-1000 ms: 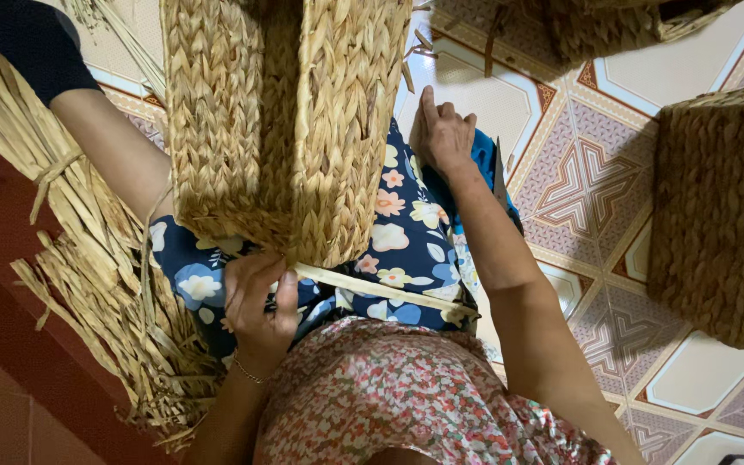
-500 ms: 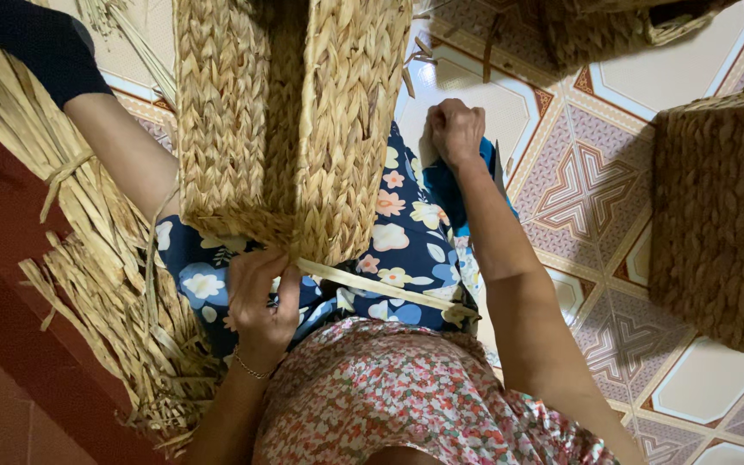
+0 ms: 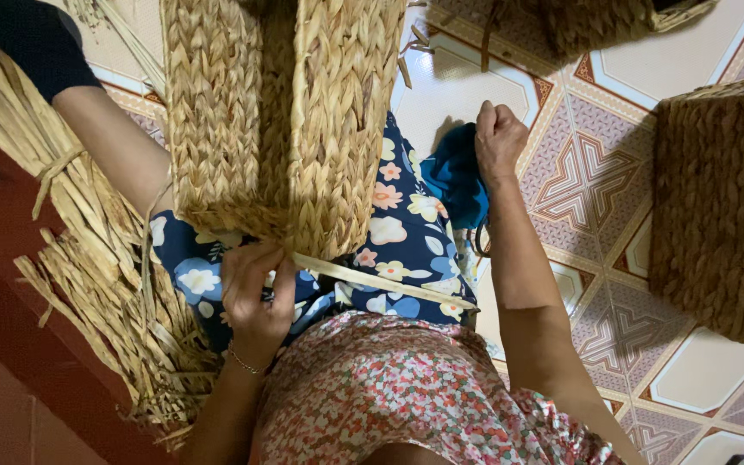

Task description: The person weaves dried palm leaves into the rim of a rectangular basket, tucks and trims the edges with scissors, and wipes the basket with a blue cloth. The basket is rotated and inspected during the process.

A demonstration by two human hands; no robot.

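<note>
Woven basket (image 3: pixel 277 129) of pale braided straw stands on the person's lap in blue flowered cloth (image 3: pixel 406 224), at about 11 o'clock in the view. Its visible walls are plaited all the way down, so the body looks largely done. Far left, at 9 o'clock, a tied bundle of dried reeds (image 3: pixel 71 250) lies unused, which suggests stock is on hand for more weaving. An arm in a dark sleeve (image 3: pixel 105 138) runs behind the basket; I cannot tell whose it is. At 6 o'clock of the basket, the left hand (image 3: pixel 256 297) has its fingers pressed together, pinching a flat strand (image 3: pixel 381 282) where it leaves the basket's lower edge. That strand trails loose toward 4 o'clock, so this edge seems unfinished. The right hand (image 3: pixel 499 138), at 3 o'clock of the basket, is curled into a loose fist just beside a dark blue cloth (image 3: pixel 458 176); whether it grips anything is hidden. Far right, a darker basket (image 3: pixel 721 207) sits on the tiled floor (image 3: pixel 596 181).
</note>
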